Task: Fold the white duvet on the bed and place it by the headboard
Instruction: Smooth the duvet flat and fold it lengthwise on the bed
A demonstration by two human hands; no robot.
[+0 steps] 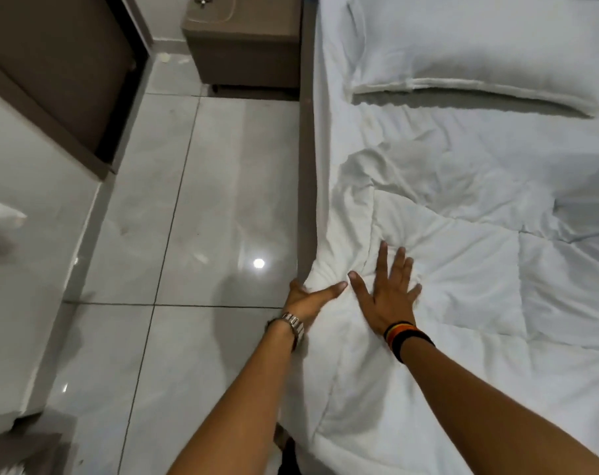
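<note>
White duvet (462, 269) rumpled across the bed (307, 166), below the pillow (479, 49). Left hand (308, 298) (watch at the wrist) pinching a bunched duvet edge at the bedside. Right hand (388, 296) flat, fingers spread, pressing beside it.

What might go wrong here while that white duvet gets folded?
The left hand pinches only a small bunch of the puffy white quilted duvet at the bed's edge, so it might slip free. The right hand lies flat, gripping nothing. Loose cloth could slide onto the glossy grey tiled floor.
</note>
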